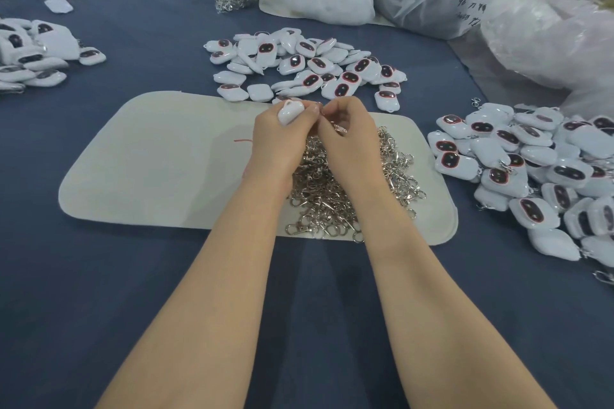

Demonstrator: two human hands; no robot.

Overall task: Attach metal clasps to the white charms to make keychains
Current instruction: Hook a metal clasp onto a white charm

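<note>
1. Way off to the left of the hands sits a spare pile of charms (30, 53), not in play right now.
2. The left hand (279, 139) is curled round one white charm (290, 111), which pokes out past the knuckles.
3. The right hand (349, 136) pinches a metal clasp (339, 128) right up against that charm. The fingers hide the join, so I can't tell if it's hooked on yet.
4. Directly under both hands is a heap of loose clasps (335, 199) on a cream mat (149, 169). If the pinch slips, I reckon the clasp drops in there and tangles with the rest.
5. The charm also looks smooth, so pushing too hard could squirt it out of the grip.
6. Right of the hands is a clasped pile (531, 169), with some clasps showing. A half-hooked one tossed there would probably go unnoticed.
</note>
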